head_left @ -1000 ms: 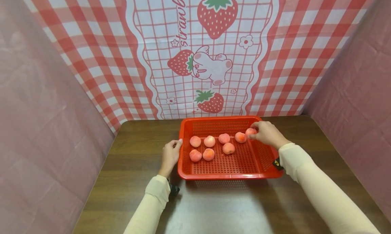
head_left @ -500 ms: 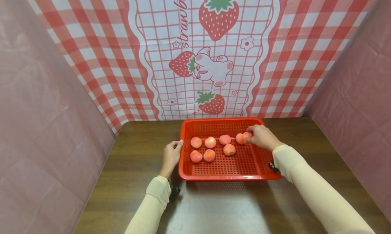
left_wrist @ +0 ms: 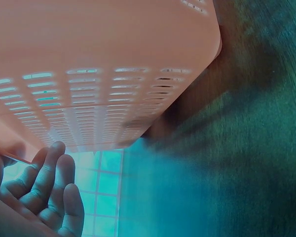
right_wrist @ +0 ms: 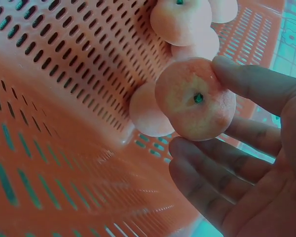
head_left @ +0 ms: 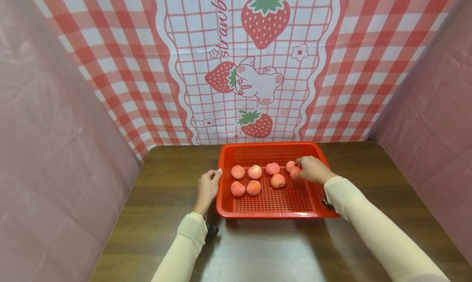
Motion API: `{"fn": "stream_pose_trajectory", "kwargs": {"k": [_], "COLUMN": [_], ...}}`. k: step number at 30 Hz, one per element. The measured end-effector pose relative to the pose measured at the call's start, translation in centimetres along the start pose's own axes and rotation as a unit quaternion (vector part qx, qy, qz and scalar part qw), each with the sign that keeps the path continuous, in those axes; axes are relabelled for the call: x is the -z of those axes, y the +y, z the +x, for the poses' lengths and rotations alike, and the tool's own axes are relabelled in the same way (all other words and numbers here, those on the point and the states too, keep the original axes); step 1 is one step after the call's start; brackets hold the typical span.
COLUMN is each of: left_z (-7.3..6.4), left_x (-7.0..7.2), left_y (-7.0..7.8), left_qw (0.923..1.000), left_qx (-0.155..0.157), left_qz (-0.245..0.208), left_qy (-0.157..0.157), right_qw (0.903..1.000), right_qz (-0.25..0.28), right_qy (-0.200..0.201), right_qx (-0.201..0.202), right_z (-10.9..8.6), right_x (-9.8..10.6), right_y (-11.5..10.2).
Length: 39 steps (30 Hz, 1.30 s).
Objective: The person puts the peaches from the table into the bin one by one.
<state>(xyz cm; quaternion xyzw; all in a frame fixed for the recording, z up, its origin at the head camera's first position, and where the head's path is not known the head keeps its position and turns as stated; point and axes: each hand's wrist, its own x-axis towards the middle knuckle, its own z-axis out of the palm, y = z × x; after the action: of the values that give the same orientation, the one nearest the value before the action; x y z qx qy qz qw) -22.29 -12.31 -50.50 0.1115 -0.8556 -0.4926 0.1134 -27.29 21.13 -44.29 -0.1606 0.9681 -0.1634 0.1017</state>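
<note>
A red plastic basket (head_left: pixel 273 215) with slotted walls holds several peaches (head_left: pixel 255 172). My left hand (head_left: pixel 208 189) grips the basket's left rim, thumb on top and fingers (left_wrist: pixel 64 170) curled below it outside the wall. Over the right part of the basket, my right hand (head_left: pixel 313 168) pinches a peach (right_wrist: pixel 195 98) between thumb and fingers, its stem hollow facing the wrist camera. Another peach (head_left: pixel 290 166) sits right beside the held one, partly behind it. At the left, peaches stand in two short rows; two more (head_left: pixel 278 181) lie near the middle.
The basket stands on a brown wooden table (head_left: pixel 169 192) near its back edge. Behind rises a red-and-white strawberry cloth (head_left: pixel 258 69). Pink cloths (head_left: pixel 48 130) hang on both sides. The right sleeve (head_left: pixel 372 216) reaches over the basket's front right corner.
My right hand has carried the pinched peach left and towards me from the basket's back right, past the neighbouring peach. The left hand stays on the rim.
</note>
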Motion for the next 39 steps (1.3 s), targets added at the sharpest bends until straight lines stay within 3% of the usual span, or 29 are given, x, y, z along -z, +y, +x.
{"fn": "stream_pose_trajectory", "kwargs": {"k": [10, 21, 39], "left_z": [0.1, 0.0, 0.2], "left_x": [-0.1, -0.1, 0.0], "left_y": [-0.2, 0.2, -0.1], "left_qw": [0.9999, 1.0000, 0.9999], "left_qx": [0.010, 0.007, 0.006], "left_qz": [-0.006, -0.006, -0.007], "left_qy": [-0.004, -0.004, -0.005], "right_qw": [0.9990, 0.9977, 0.9980], "right_qz": [-0.001, -0.021, -0.012], "right_qy": [-0.042, -0.063, -0.061], "right_qx": [-0.014, -0.010, -0.008], "right_z": [0.5, 0.6, 0.7], "right_x": [-0.9, -1.7, -1.5], "right_y": [0.7, 1.3, 1.2]}}
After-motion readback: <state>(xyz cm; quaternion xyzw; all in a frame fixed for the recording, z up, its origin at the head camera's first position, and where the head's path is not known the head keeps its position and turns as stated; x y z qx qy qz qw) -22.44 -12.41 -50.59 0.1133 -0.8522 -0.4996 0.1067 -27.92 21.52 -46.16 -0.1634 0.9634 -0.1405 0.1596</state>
